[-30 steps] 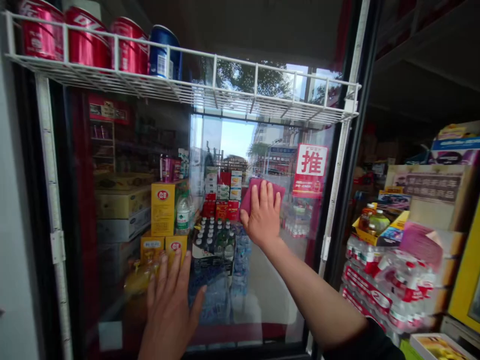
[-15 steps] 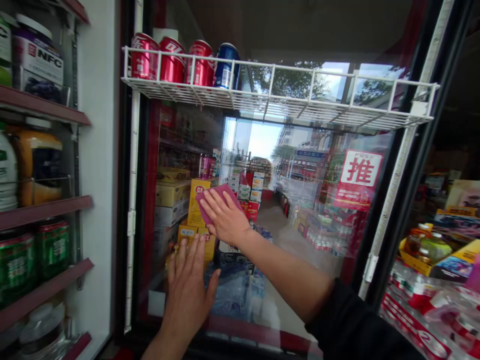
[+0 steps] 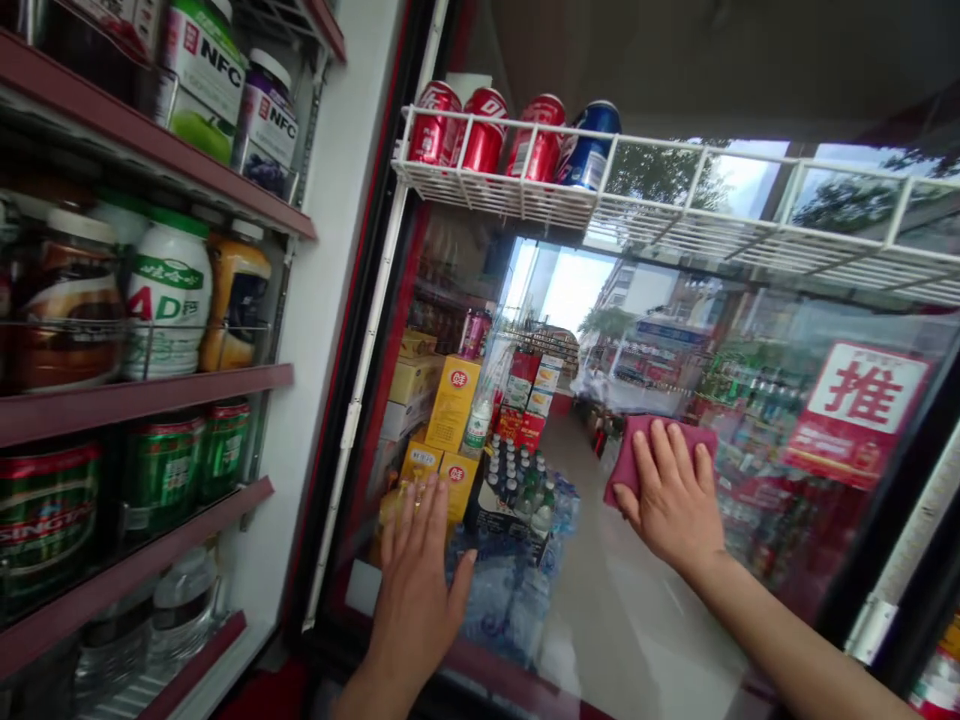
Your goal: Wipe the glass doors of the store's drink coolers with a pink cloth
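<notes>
- bare left hand [image 3: 424,595], fingers spread, left of the thin square magenta cloth [image 3: 622,456];
- bare right hand [image 3: 671,495], the nearer, directly over the cloth, fingers slightly parted; cloth's long axis unclear;
- clear flat glass door [image 3: 600,585], behind the cloth.

Middle of cloth [image 3: 624,462] hidden under right hand [image 3: 671,490]. Right forearm [image 3: 795,622] cut off at 4 o'clock; white wire rack [image 3: 679,217] cropped at 3 o'clock; green can [image 3: 46,530] cropped, 8 o'clock. Lower print on sign [image 3: 859,412], 3 o'clock, too small.
</notes>
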`<move>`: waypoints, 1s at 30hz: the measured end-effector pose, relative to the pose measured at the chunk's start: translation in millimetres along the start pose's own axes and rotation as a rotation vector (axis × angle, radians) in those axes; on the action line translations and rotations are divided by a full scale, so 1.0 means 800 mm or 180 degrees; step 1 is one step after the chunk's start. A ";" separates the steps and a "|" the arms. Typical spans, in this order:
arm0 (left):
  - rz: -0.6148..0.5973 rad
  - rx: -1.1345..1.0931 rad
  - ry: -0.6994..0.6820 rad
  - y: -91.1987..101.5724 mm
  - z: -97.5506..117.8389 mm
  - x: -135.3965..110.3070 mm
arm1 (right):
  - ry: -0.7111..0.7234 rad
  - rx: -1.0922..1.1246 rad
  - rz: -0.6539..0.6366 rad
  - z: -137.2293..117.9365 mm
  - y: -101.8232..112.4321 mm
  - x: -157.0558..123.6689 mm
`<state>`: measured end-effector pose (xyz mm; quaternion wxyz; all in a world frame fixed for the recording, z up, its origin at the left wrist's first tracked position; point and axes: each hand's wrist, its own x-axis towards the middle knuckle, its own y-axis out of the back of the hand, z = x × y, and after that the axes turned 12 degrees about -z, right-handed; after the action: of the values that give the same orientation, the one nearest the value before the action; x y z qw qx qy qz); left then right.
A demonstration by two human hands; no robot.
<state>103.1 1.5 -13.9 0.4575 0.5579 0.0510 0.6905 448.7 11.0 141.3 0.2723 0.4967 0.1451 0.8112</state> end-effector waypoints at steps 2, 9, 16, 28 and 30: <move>0.0060 -0.0074 0.0058 -0.005 -0.009 -0.006 | -0.0093 -0.0007 0.0095 -0.017 -0.003 0.010; 0.0186 -0.0375 0.0104 -0.030 -0.046 -0.027 | 0.0088 -0.0249 0.0020 -0.101 0.005 0.066; 0.0173 -0.0470 0.0108 -0.034 -0.076 -0.045 | 0.0486 -0.0075 -0.0235 -0.214 0.024 0.135; 0.0234 -0.0170 0.0334 -0.074 -0.076 -0.050 | 0.3030 0.0205 -0.0672 -0.324 -0.006 0.228; 0.0243 -0.0165 0.0342 -0.076 -0.074 -0.052 | 0.3217 0.0041 -0.0749 -0.305 0.001 0.237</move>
<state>88.2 34.1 -101.2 0.4418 0.5096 0.0363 0.7375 164.5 130.0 165.6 0.2545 0.0249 0.3183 0.9128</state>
